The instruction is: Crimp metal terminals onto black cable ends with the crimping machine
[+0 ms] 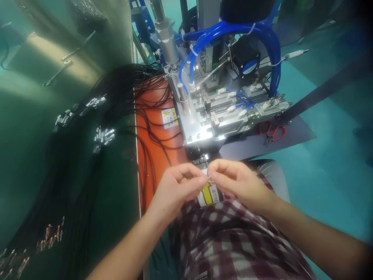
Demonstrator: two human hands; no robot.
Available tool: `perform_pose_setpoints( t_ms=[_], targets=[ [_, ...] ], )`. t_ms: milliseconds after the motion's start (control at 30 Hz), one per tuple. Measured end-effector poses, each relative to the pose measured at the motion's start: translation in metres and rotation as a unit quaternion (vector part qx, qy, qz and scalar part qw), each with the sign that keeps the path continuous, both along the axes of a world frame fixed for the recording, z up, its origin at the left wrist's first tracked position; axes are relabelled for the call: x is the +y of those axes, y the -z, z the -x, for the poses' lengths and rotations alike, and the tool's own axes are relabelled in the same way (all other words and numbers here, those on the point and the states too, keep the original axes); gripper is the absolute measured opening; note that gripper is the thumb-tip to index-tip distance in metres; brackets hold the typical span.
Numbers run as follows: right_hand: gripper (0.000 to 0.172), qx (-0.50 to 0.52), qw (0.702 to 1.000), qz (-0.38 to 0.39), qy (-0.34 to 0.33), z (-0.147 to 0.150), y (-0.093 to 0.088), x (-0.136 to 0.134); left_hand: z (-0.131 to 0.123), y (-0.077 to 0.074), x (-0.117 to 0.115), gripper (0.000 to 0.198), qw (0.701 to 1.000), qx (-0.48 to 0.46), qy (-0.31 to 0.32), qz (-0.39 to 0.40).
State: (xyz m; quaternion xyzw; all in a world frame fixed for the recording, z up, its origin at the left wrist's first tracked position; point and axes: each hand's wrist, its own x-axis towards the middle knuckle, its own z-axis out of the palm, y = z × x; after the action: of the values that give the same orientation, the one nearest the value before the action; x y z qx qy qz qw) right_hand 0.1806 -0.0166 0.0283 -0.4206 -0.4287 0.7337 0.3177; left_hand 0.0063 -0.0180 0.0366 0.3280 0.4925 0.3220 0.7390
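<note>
My left hand and my right hand meet fingertip to fingertip in front of my body. Both are closed in a pinch. Between the fingertips show thin wire ends, one pale and one yellowish; the rest of them is hidden by my fingers. Just beyond the fingers sits the small metal front piece of the machine. A white label with a yellow arrow lies below my hands.
A metal machine with blue air hoses stands ahead. Black cables run over the orange surface to bundles on the green table at left. Red-handled pliers lie on the right.
</note>
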Motion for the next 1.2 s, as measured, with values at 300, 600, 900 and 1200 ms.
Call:
perform_pose_setpoints(
  t_ms=[300, 600, 900, 1200],
  targets=[
    [0.026, 0.094, 0.994, 0.026, -0.054, 0.000, 0.008, 0.003, 0.003, -0.002, 0.001, 0.016, 0.998, -0.051, 0.024, 0.013],
    [0.022, 0.038, 0.999, -0.010, 0.010, 0.007, 0.000, -0.003, 0.006, 0.003, 0.003, 0.011, 0.995, -0.090, 0.030, 0.011],
    [0.014, -0.052, 0.977, -0.201, 0.049, 0.007, 0.005, -0.001, 0.001, 0.000, 0.000, 0.011, 0.999, -0.051, 0.007, 0.010],
    [0.014, -0.117, 0.980, -0.065, 0.145, 0.009, 0.001, -0.008, -0.007, 0.000, -0.007, 0.014, 0.999, 0.008, -0.046, -0.010]
  ],
)
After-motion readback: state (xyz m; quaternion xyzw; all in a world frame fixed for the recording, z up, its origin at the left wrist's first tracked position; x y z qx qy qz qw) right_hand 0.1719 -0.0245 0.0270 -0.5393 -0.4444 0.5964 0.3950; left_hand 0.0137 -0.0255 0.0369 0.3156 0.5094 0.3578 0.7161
